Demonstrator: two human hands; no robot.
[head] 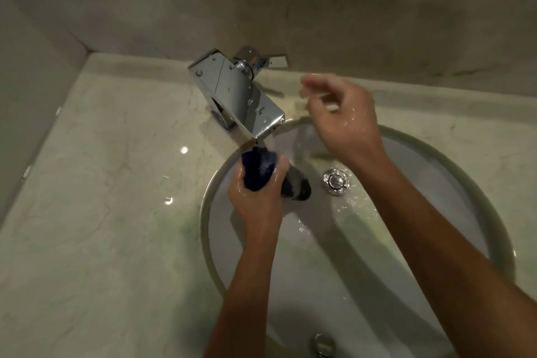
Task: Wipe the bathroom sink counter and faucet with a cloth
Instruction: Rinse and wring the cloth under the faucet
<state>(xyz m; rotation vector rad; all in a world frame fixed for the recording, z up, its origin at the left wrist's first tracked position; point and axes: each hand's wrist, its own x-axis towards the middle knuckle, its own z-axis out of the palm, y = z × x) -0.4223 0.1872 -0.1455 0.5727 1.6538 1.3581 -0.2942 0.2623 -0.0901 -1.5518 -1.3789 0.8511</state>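
Wet forearms (453, 256) over sink (209, 212), drain (336, 180), chrome faucet (235, 93) behind

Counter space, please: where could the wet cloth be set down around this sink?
The counter left of the basin, bounded by the side wall and faucet, is bare. Behind the basin, the right hand crowds the strip.

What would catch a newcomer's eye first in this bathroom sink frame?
First, the dark blue cloth bunched in the left hand, held over the left side of the white basin just below the faucet spout. Next, the square chrome faucet, beaded with droplets, angling from the back of the marble counter toward the bowl. The wet right hand hovers blurred to the faucet's right, holding nothing visible.
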